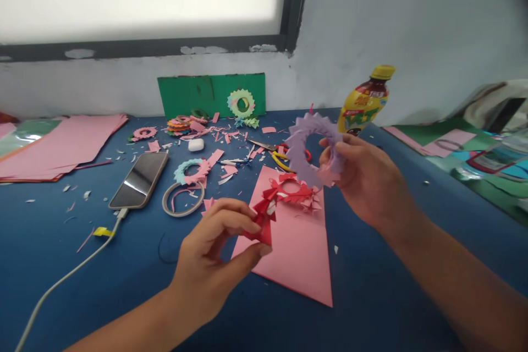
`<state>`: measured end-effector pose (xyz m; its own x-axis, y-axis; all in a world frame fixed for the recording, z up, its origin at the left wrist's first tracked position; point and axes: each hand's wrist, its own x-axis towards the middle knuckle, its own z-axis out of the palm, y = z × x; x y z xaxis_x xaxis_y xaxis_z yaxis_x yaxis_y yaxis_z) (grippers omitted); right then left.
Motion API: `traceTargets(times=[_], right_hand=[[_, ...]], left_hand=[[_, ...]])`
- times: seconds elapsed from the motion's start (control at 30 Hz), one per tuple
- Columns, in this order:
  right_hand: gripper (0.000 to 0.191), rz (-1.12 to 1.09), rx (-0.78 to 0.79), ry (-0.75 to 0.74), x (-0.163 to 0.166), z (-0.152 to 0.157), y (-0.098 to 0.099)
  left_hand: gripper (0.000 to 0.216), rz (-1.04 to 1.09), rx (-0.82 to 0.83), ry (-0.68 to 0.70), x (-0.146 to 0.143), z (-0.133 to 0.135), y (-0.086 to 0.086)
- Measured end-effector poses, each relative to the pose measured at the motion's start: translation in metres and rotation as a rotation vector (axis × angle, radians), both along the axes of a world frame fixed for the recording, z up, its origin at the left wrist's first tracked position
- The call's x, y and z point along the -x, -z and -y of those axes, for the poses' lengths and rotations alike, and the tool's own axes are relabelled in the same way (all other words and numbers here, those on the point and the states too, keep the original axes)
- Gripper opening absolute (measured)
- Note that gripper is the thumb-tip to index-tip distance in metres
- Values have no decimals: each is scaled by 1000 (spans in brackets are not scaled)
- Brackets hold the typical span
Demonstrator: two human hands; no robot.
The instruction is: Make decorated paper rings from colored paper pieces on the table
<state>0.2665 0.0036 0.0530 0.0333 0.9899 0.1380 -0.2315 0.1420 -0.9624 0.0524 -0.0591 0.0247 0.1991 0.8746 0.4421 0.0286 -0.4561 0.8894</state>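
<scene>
My left hand (223, 253) pinches a folded red paper piece (264, 217) between thumb and fingers, low over the table. Raised to the right, my right hand (363, 176) grips the edge of a purple folded-paper ring (303, 148) with a spiky rim. Between the hands, a red paper ring (291, 190) with pointed folds rests on a creased pink paper sheet (292, 253). Behind the purple ring lie scissors (280, 162) with yellow and red handles, partly hidden.
Paper scraps litter the blue table (136, 286). A phone (140, 179) on a white cable (70, 275), a tape roll (183, 199) and a blue-and-pink paper ring (192, 171) lie left. A yellow-capped bottle (365, 102) stands back right; pink sheets (82, 143) are stacked far left.
</scene>
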Motion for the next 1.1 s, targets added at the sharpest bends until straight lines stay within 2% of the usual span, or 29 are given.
traceTargets(times=[0.07,0.23,0.33,0.4,0.47,0.6,0.67,0.77,0.83,0.9,0.97,1.1], right_hand=[[9,122,55,-110,-2,-2,5],[15,381,112,-497,4,8,9],[15,547,194,-807,9,16,8],[16,664,237,-901,13,20,12],[17,800,178,-816,17,20,21],[19,1051,-82,-490,21,16,36],[22,1066,-247,-270,21,16,34],[20,918,-580,-12,19,20,23],[18,841,-791,27,18,24,16],[21,838,-943,2,18,27,13],[25,873,-1013,-62,19,28,13],[23,929,-1030,-135,21,26,18]], left_hand=[[24,10,-81,-70,3,0,-2],[19,72,-251,-196,8,2,-9],[16,85,-276,-216,9,2,-12],[17,65,-290,-206,9,1,-13],[18,33,-290,-181,9,0,-11],[23,-14,-226,-91,9,-3,-6],[23,-40,-176,-46,8,-4,-5],[22,-77,-113,-3,8,-4,-5],[20,-98,-84,19,7,-4,-5],[18,-116,-63,39,6,-4,-5],[16,-128,-49,51,5,-4,-5],[17,-148,-50,66,4,-4,-4]])
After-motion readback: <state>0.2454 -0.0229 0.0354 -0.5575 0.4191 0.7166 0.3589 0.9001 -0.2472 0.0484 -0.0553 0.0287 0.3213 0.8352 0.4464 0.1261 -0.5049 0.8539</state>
